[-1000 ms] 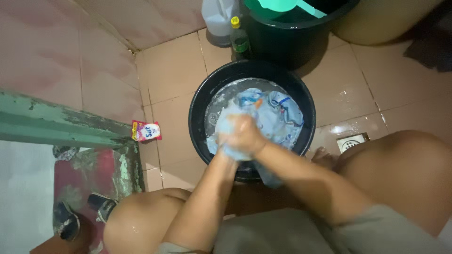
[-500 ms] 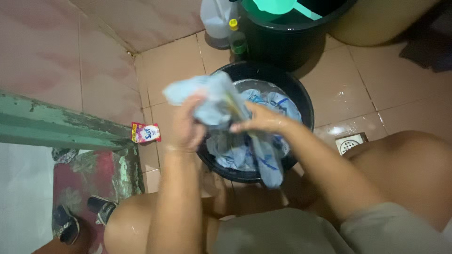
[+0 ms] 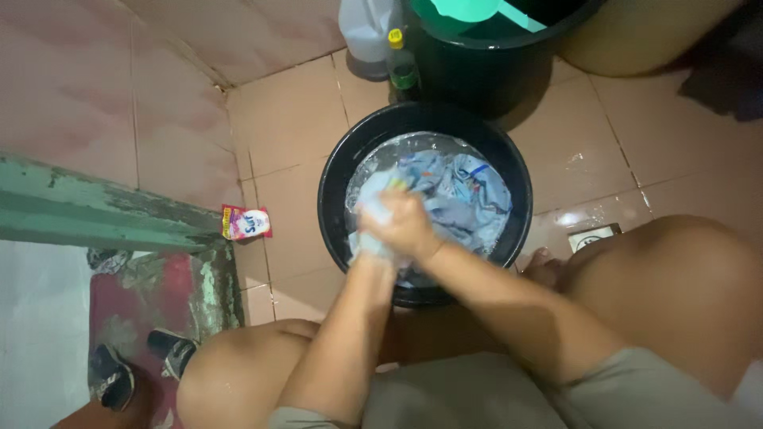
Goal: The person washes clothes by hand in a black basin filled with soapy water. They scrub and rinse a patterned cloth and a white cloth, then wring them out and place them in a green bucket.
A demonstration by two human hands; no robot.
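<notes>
A black round basin [image 3: 335, 179] stands on the tiled floor, filled with soapy water and a light blue patterned cloth [image 3: 465, 195]. Both my hands are pressed together over the near left part of the basin, bunching a fold of the wet cloth. My right hand [image 3: 405, 226] lies on top, fingers closed around the cloth. My left hand [image 3: 367, 242] is mostly hidden under it and under the bunched cloth, gripping from below. My bare knees frame the basin at the bottom of the view.
A dark bucket [image 3: 485, 59] with a green dipper [image 3: 477, 9] stands behind the basin, beside a white jug [image 3: 364, 32] and a small yellow-capped bottle [image 3: 401, 63]. A pink detergent sachet [image 3: 247, 222] lies left. A floor drain [image 3: 592, 237] sits right; a green step [image 3: 103, 214] and sandals [image 3: 135, 361] lie left.
Half a second ago my hands held the cloth lifted above the basin's left rim; now they are back down in the basin, pressed together on the bunched cloth.
</notes>
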